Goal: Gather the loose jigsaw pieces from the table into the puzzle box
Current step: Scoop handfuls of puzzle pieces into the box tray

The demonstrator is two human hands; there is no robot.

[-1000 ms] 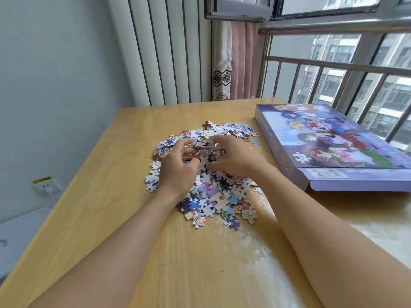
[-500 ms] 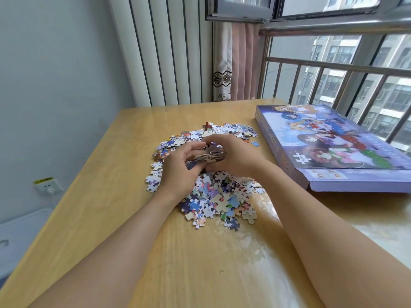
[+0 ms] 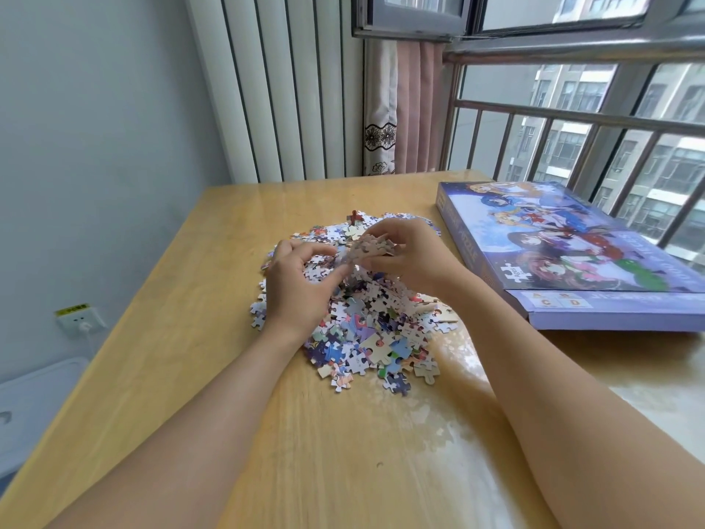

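Observation:
A heap of loose jigsaw pieces (image 3: 366, 330) lies in the middle of the wooden table (image 3: 190, 337). My right hand (image 3: 416, 257) is raised above the heap, shut on a bunch of jigsaw pieces (image 3: 372, 248) whose pale backs face me. My left hand (image 3: 297, 284) hovers over the heap's left side, fingers curled, its fingertips touching the underside of that bunch. The puzzle box (image 3: 572, 257) lies flat to the right with its picture lid on top, closed.
A window with metal bars (image 3: 572, 147) runs behind the box, and a pink curtain (image 3: 404, 108) hangs at the far corner. A wall socket (image 3: 80, 320) and a white bin (image 3: 34, 406) sit below the table's left edge.
Both hands dug into the heap, closed around a bunch of pieces and lifted it. The bunch now sits higher, mostly in my right hand.

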